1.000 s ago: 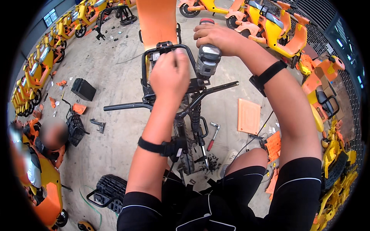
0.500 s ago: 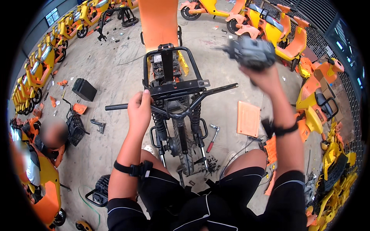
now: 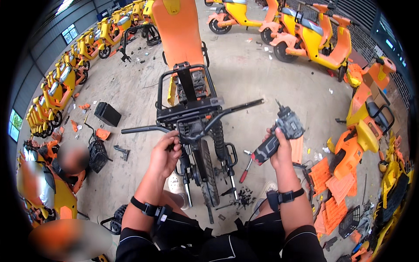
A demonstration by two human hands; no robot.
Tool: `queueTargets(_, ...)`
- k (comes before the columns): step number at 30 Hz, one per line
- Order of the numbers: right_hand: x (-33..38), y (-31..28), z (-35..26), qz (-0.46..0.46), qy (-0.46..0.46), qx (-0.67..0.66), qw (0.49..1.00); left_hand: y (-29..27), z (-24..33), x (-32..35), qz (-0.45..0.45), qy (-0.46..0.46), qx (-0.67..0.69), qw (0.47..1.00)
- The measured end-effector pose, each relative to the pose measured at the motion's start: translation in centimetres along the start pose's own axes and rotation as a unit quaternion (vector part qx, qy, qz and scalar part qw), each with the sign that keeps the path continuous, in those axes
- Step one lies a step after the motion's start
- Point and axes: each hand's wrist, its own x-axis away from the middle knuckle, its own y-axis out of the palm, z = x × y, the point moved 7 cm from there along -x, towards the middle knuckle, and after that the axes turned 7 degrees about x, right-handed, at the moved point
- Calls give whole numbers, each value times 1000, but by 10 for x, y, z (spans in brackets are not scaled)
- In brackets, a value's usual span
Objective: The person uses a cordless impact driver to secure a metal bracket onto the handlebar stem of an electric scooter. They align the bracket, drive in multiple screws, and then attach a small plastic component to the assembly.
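Gripped firmly in the right hand (image 3: 279, 150): a grey and black cordless power drill (image 3: 279, 133), fingers wrapped round its handle, bit pointing up and away, held off to the right of the stripped scooter frame (image 3: 196, 126) and clear of it. Closed with the left hand (image 3: 165, 153) round the centre of the black handlebar (image 3: 144, 129), just below the stem, fingers curled at the clamp; whether pinching a small part there as well, cannot tell. Seen from the head camera only: frame standing upright between the knees, front wheel (image 3: 208, 174) and fork pointing down toward the body, black rack (image 3: 183, 94) above the bars and an orange panel (image 3: 176, 30) rising beyond it. Strapped on both wrists, black bands. Scattered on the concrete floor (image 3: 244, 74) near the wheel: a red-handled screwdriver (image 3: 245, 168) just left of the drill hand, and a small heap of dark screws (image 3: 244, 198) beside the fork. Lying further left, a black battery box (image 3: 108, 114) and a black basket (image 3: 97, 155), well apart from the hands. Stacked to the right, orange plastic panels (image 3: 336, 187). Parked round the edge of the floor, rows of yellow and orange scooters (image 3: 301, 30). Crouched at the left rim, another person (image 3: 72, 161), blurred, hands not discernible.
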Motion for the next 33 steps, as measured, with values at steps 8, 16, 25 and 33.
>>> queueTargets(8,-4,-40,17,63,64,-66,994,28,-40,35,-53,22,27,998)
queueTargets(16,-21,-89,42,140,128,-100,977,-9,-77,30,-34,-15,132,991)
queueTargets(25,-9,-82,44,129,136,-107,976,-8,-46,31,-31,45,65,996)
queueTargets(33,9,-69,45,121,140,112,976,-51,-23,18,-15,85,49,995)
